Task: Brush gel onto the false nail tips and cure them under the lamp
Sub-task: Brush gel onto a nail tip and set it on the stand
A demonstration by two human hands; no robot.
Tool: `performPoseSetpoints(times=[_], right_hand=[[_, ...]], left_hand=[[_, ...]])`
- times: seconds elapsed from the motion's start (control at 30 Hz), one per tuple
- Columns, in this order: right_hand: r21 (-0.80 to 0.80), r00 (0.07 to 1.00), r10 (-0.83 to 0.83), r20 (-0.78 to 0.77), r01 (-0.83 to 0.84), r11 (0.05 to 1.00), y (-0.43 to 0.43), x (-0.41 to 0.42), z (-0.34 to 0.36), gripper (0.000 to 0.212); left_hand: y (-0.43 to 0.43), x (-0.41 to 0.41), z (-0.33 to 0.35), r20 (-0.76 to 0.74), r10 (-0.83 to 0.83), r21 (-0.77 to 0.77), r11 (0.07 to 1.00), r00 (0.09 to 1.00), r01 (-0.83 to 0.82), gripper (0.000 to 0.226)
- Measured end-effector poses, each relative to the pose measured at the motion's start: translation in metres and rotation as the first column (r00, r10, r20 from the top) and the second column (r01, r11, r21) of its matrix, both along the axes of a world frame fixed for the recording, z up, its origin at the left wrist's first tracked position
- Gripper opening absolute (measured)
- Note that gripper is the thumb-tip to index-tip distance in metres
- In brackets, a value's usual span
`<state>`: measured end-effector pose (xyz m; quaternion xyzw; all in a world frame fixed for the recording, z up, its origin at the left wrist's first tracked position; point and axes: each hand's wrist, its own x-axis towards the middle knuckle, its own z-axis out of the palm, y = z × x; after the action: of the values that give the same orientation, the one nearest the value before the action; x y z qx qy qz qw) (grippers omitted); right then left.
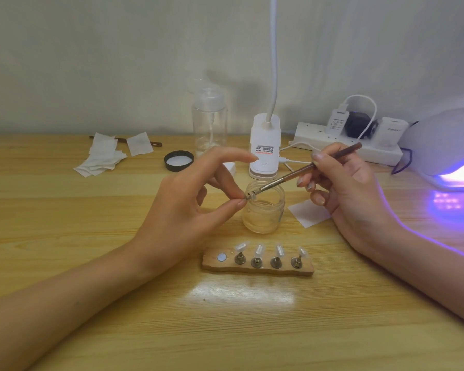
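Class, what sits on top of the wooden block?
On the wooden block: four metal stands, each carrying a false nail tip, plus one white disc at its left end. What lies under the stands is covered.

Bare light-wood tabletop [225, 330] is lying open up front. The long wooden nail-tip stand [263, 271] and round clear glass jar [263, 218] are blocking the centre lane.

A wooden table [91, 303] carries a glass jar [263, 215] at centre, with a wooden block [257, 267] of nail tips [259, 250] nearer the person. A black lid [178, 160] and wipes [102, 156] lie behind left, a power strip [332, 143] and glowing curing lamp [447, 145] to the right.
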<state>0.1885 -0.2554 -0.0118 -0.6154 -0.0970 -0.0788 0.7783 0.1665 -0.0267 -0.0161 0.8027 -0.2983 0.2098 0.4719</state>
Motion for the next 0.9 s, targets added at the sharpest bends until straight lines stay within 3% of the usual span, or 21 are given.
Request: performPoseSetpoints(times=[0.2, 0.4, 0.53, 0.9], right_hand=[[0.053, 0.997, 0.012, 0.073, -0.016, 0.998, -0.001, -0.0002, 0.0008, 0.012], [-0.006, 0.999, -0.037, 0.023, 0.037, 0.999, -0.0025, 0.0002, -0.0012, 0.016], [0.051, 0.994, 0.004, 0.113, -0.009, 0.999, -0.0006, -0.0012, 0.0016, 0.013], [-0.044, 0.991, -0.055, 0.118, 0.061, 0.997, -0.0024, -0.0011, -0.0007, 0.015]], left_hand=[[-0.0006, -0.0004, 0.0004, 0.003, 0.004, -0.007, 1.0, 1.0, -0.004, 0.047], [-0.0005, -0.0005, 0.0007, -0.004, 0.003, -0.009, 1.0, 1.0, -0.003, 0.047], [-0.0005, -0.0008, 0.0007, -0.002, 0.003, -0.013, 1.0, 1.0, -0.003, 0.047], [-0.0007, -0.0008, 0.0009, -0.009, 0.003, -0.012, 1.0, 1.0, -0.004, 0.047]])
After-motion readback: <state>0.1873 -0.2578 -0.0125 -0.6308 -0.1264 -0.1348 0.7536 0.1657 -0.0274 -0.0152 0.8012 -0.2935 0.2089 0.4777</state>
